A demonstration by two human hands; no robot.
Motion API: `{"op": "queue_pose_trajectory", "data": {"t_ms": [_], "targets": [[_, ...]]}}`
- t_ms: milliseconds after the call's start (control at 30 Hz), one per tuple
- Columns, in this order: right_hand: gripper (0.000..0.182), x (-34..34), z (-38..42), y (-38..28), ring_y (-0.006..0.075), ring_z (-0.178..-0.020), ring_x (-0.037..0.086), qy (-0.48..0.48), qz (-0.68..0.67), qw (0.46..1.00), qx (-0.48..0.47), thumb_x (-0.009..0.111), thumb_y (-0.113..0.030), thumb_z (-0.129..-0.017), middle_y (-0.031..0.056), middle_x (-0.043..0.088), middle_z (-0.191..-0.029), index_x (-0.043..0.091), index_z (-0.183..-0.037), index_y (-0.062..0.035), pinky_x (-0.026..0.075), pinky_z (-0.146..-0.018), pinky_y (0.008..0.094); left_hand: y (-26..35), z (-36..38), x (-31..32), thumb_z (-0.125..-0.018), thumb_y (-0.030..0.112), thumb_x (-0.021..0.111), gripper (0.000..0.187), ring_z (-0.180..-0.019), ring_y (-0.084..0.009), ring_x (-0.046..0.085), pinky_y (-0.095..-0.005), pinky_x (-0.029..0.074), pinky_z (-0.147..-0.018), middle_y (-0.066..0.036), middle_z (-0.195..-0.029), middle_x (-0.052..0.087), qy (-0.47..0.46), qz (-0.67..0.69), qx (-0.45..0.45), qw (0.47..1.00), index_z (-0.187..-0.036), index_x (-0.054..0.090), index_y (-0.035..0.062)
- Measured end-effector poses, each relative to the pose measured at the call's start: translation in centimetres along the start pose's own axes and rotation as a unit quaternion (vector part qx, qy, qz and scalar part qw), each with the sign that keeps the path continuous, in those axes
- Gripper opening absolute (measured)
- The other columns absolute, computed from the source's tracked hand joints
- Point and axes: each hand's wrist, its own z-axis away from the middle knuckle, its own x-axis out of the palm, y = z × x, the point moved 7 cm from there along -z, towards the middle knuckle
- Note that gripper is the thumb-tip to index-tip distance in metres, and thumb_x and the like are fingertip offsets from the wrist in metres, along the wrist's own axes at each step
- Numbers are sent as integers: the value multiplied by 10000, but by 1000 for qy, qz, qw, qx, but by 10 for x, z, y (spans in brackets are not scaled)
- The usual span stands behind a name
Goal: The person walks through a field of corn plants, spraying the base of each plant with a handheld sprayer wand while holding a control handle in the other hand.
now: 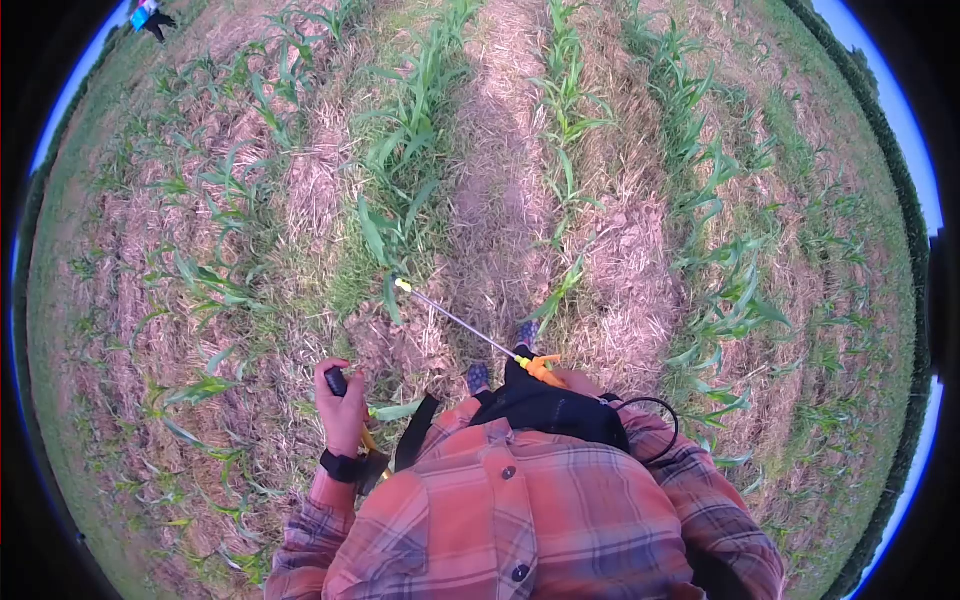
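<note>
Left hand point(341, 405) is shut tight round a pump handle point(336, 381). Right hand, hidden, maybe holds the wand point(462, 324), tip by the corn point(400, 215).

A single head-worn fisheye camera looks steeply down the wearer's own plaid shirt point(520, 510) to the ground close below, then forward along crop rows point(420, 130) that recede to the top of the circular frame. Distant field edges curve around the rim. No second view overlaps it.
</note>
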Motion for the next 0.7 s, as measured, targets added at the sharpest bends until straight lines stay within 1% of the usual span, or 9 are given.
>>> {"op": "queue_pose_trajectory", "data": {"t_ms": [167,233,267,300,433,500,533,633,700], "targets": [[348,-19,-23,-26,324,-821,545,-14,-19,1000,-16,493,-373,-740,163,570,-872,537,-934,-87,413,-688,380,-1,-24,4,-759,19,504,184,-327,-47,335,-197,273,-281,26,-528,358,46,-10,28,999,-898,415,101],[343,-32,-42,-7,324,-814,545,-15,-7,997,73,506,-359,-731,163,570,-859,545,-906,-67,414,-689,379,-31,-59,23,-723,-9,514,175,-425,-46,359,-200,302,-368,27,-603,386,81,-92,38,992,-855,453,89],[340,-49,-46,-21,327,-805,544,13,49,998,-24,511,-357,-722,165,569,-843,553,-880,-58,414,-683,383,-53,-77,32,-705,-4,521,155,-488,-62,361,-216,316,-427,18,-620,385,77,-76,50,993,-830,471,73],[340,-60,-58,-15,327,-805,544,25,46,998,-27,511,-357,-722,165,569,-843,553,-880,-58,414,-683,383,-54,-92,43,-705,-4,521,155,-488,-62,361,-216,316,-427,18,-620,385,70,-76,61,993,-830,471,73],[304,-101,-89,27,341,-756,548,101,31,994,-17,495,-345,-722,168,574,-787,574,-849,-80,421,-653,405,-44,-127,86,-688,20,536,151,-531,-80,343,-244,316,-472,4,-629,389,79,-181,47,979,-823,480,57],[262,-131,-96,44,337,-743,552,188,-28,980,51,476,-301,-734,168,577,-747,583,-818,-78,423,-648,412,-36,-149,112,-691,30,537,148,-528,-85,342,-250,319,-478,0,-627,390,72,-189,72,977,-824,480,62],[226,-154,-86,37,207,-647,568,202,17,977,65,539,-229,-701,109,567,-683,568,-831,-48,426,-576,318,-29,-157,126,-692,42,549,150,-526,-88,345,-254,321,-475,1,-627,393,62,-189,92,976,-822,479,65],[191,-187,-94,92,178,-529,554,267,12,949,168,537,-210,-708,82,542,-584,569,-798,-44,418,-490,304,-3,-169,163,-694,35,555,155,-519,-85,343,-254,319,-469,9,-616,384,54,-236,85,967,-821,478,78],[177,-204,-85,120,164,-441,523,333,-54,930,147,534,-203,-708,74,518,-523,565,-785,-46,404,-428,298,4,-179,181,-699,26,551,156,-511,-88,342,-263,321,-464,10,-595,380,45,-209,122,969,-823,477,86]]}}
